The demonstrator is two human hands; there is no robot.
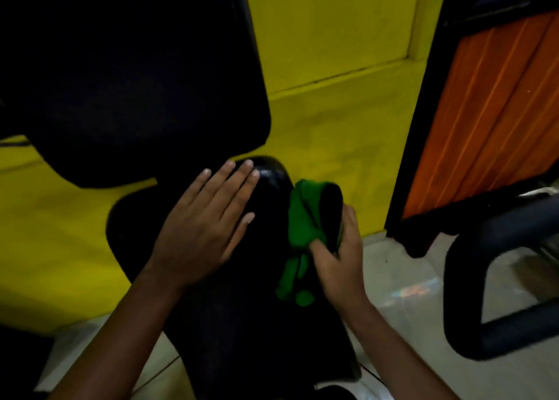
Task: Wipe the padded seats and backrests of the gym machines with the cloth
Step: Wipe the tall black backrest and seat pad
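- The black padded seat [242, 324] carries the left hand [199, 227], which lies flat on it with fingers [239, 173] straight.
- A green cloth [299, 233] lies against the seat's right edge, gripped by the right hand [338, 260].
- The pale tiled floor [408, 278] bears a black tube frame [472, 294] and an orange panel [484, 121] in a black frame.

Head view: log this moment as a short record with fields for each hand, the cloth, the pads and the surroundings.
left hand: flat, fingers straight, resting on the seat pad
right hand: grip closed on the green cloth at the seat's right edge
cloth: bunched, one end hanging down
backrest: black pad, upper left, untouched
surroundings: yellow wall, orange panel, black tube frame at right
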